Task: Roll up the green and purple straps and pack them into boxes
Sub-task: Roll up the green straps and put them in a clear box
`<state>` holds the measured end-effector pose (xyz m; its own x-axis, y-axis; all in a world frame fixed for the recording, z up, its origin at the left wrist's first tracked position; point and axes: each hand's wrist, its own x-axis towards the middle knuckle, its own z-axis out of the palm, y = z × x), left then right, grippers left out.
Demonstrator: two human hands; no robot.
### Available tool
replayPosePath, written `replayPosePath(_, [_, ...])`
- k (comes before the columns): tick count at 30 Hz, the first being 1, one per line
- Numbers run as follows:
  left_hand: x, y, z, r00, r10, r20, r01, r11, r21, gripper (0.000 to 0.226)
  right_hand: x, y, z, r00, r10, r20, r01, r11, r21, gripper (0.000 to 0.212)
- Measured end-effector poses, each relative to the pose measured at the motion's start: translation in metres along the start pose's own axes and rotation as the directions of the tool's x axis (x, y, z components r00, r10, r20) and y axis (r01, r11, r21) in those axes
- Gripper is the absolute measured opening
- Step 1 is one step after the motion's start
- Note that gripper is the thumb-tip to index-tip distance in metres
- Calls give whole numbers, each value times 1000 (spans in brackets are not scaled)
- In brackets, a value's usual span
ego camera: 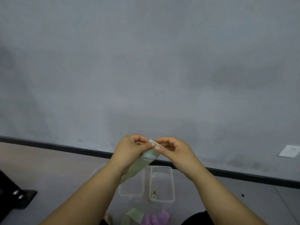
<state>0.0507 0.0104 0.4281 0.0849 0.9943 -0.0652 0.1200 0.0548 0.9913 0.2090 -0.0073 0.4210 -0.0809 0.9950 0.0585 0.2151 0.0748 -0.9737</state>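
A pale green strap point(146, 159) hangs from my raised hands, running down and to the left toward the floor. My left hand point(131, 147) pinches its top end between thumb and fingers. My right hand point(172, 148) pinches the same end from the right, fingertips almost touching the left ones. Below stand two clear plastic boxes side by side: the left box point(131, 185) looks bare inside, and the right box point(162, 184) holds a small rolled green strap point(153, 196) at its near end. More green strap point(134, 215) and purple strap point(155, 218) lie at the bottom edge.
A grey wall fills the upper view, with a black skirting strip point(65, 147) along the floor. A black metal frame point(14, 197) stands at the left. A white wall plate point(289, 151) is at the right. Dark clothing point(199, 219) shows at the bottom.
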Motion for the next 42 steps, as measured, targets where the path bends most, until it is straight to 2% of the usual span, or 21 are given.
replayPosePath(3, [11, -3, -9, 999, 4, -45, -5, 1000, -23, 13, 15, 5, 7, 997, -9, -72, 13, 999, 47, 8])
replayPosePath(8, [27, -16, -17, 998, -18, -54, 12, 994, -107, 13, 35, 18, 18, 999, -12, -48, 14, 999, 51, 5])
replayPosePath(9, [31, -21, -17, 997, -15, -72, 8, 995, -98, 14, 38, 21, 20, 999, -13, -44, 14, 999, 36, 6])
replayPosePath(11, [40, -35, -16, 996, 16, -90, -14, 999, 29, 21, 45, 30, 19, 1000, 0, -24, 0, 1000, 3, 6])
replayPosePath(13, [49, -47, -14, 999, 45, -13, -42, 986, 162, 30, 50, 41, 16, 999, 29, 15, -29, 999, -15, 7])
replayPosePath(16, [65, -63, -6, 991, 64, 119, -75, 993, 91, 17, 61, 62, 11, 997, 63, 41, -63, 998, -5, 6])
replayPosePath(18, [75, -73, -1, 990, 57, 127, -62, 997, 37, 9, 69, 75, 10, 996, 83, 37, -85, 996, 41, 5])
replayPosePath(22, [100, -100, 8, 993, -26, 119, 29, 999, -29, 9, 88, 102, 7, 990, 141, 20, -142, 988, 58, 6])
replayPosePath(27, [113, -128, 11, 985, -104, 136, 107, 994, -19, 7, 98, 132, 11, 981, 181, 72, -176, 982, -66, 4])
replayPosePath(29, [118, -136, 10, 977, -119, 176, 114, 993, 36, 8, 101, 141, 13, 974, 197, 112, -188, 978, -87, 7])
replayPosePath(32, [125, -137, 9, 965, -130, 228, 123, 991, 46, 4, 108, 144, 11, 965, 229, 129, -237, 970, 50, 6])
replayPosePath(37, [137, -132, 5, 949, -160, 270, 204, 968, -144, 16, 119, 150, 7, 935, 284, 213, -347, 857, 382, 21])
replayPosePath(39, [142, -133, 3, 947, -166, 273, 215, 964, -158, 19, 124, 153, 8, 929, 296, 223, -366, 822, 436, 19])
replayPosePath(42, [146, -135, 1, 947, -182, 265, 225, 964, -140, 23, 129, 157, 11, 944, 284, 171, -330, 852, 407, 23])
